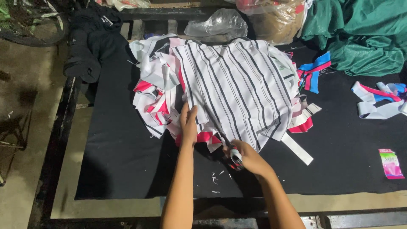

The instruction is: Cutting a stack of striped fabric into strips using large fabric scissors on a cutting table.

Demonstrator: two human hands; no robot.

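Observation:
A white cloth with thin dark stripes (pixel 237 85) lies on top of a heap of white, pink and black fabric scraps (pixel 154 101) on a black mat (pixel 118 157). My left hand (pixel 188 124) rests flat on the near edge of the heap, fingers pointing away from me. My right hand (pixel 246 157) grips a pair of scissors (pixel 235 157) with white and red handles, its blades reaching under the near edge of the striped cloth. Small white snippets (pixel 217 178) lie on the mat just in front of the scissors.
Blue, pink and white strips (pixel 313 72) and more strips (pixel 381 99) lie at right, with a small pink packet (pixel 391 163) near the right edge. Green cloth (pixel 360 34), a clear plastic bag (pixel 218 23) and dark garments (pixel 91 42) sit at the back. Bare floor lies left.

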